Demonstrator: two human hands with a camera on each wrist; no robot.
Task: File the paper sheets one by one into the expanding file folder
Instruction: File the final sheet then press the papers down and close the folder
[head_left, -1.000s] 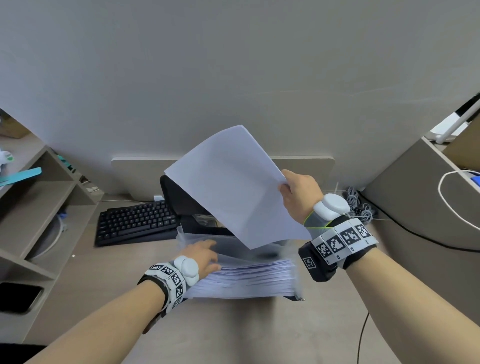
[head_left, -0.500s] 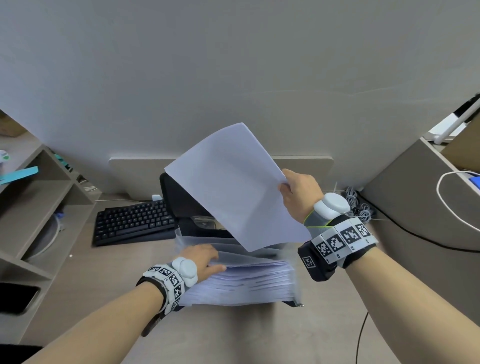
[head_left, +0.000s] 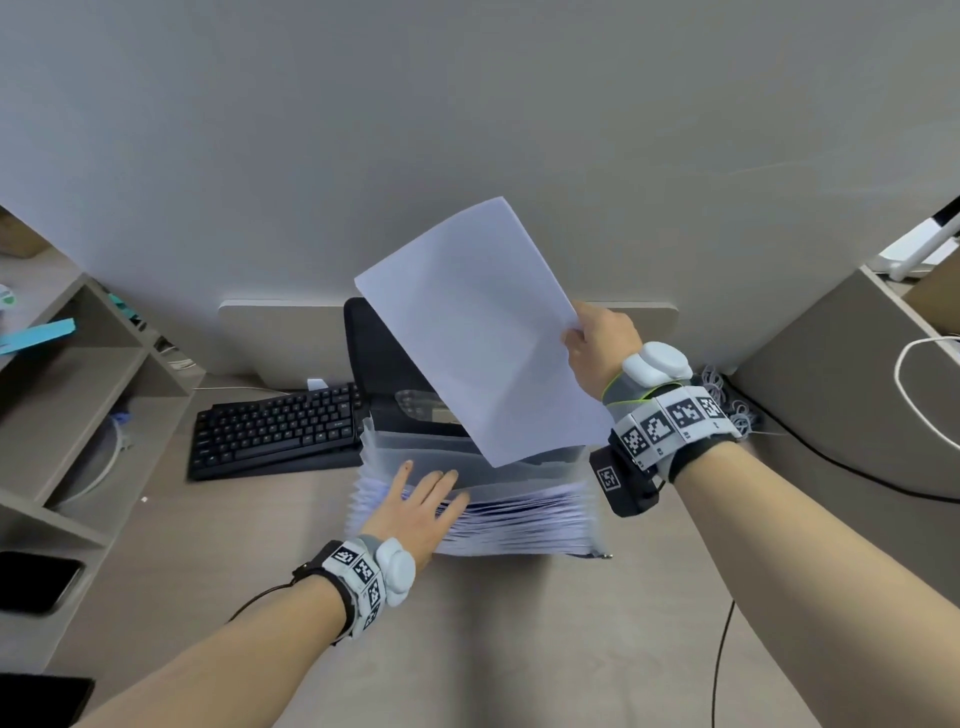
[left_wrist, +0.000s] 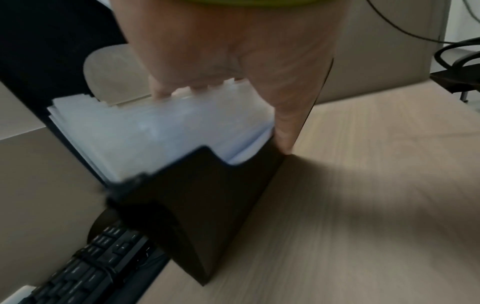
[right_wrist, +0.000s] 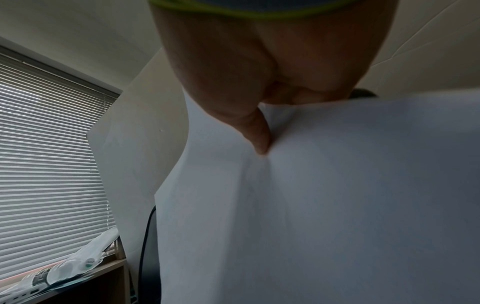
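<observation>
An expanding file folder (head_left: 530, 519) stands open on the desk, its translucent dividers fanned toward me and its front wall black (left_wrist: 194, 195). My left hand (head_left: 421, 499) rests on the dividers (left_wrist: 155, 131) at the folder's left end, fingers straight and spread, with the fingertips dipping behind the tabs. The thumb (left_wrist: 285, 131) lies along the stack's near side. My right hand (head_left: 597, 348) pinches the right edge of a blank white sheet (head_left: 478, 332) held tilted in the air above the folder's back. In the right wrist view the thumb (right_wrist: 259, 133) presses into the sheet (right_wrist: 324, 195).
A black keyboard (head_left: 275, 431) lies left of the folder, and a black device (head_left: 384, 353) stands just behind it. Open shelves (head_left: 78, 389) with a phone (head_left: 31, 582) line the left. A grey cabinet (head_left: 831, 389) and cables (head_left: 722, 649) are on the right.
My left hand turned from pointing right across the dividers to pointing forward, fingertips now in among the tabs. My right hand lifted the sheet a little higher and more upright.
</observation>
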